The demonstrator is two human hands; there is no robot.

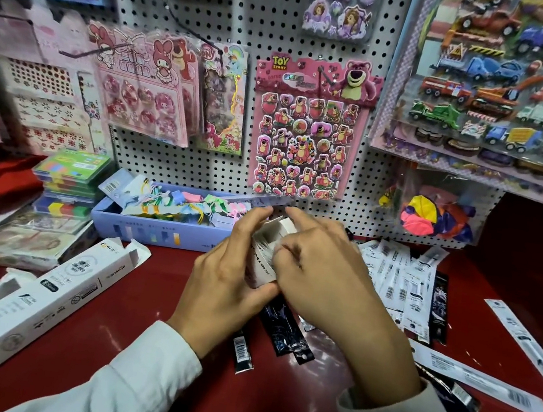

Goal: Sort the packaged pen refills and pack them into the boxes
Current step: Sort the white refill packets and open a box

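Both hands on one small white box, mid-counter.
Left hand (pixel 222 279) grips the white box (pixel 265 257) from the side; right hand (pixel 320 267) curls over its open top, fingers pinching at the flap (contents hidden). White-packaged refills (pixel 402 278) lie piled just right, black ones (pixel 284 332) under the hands, on the red counter (pixel 134 291). Two long white boxes (pixel 54 295) lie well left.

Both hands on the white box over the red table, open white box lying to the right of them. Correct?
Not quite. The head view shows both hands, left hand and right hand, holding the white box over the red table, but the open white box lies to their left.
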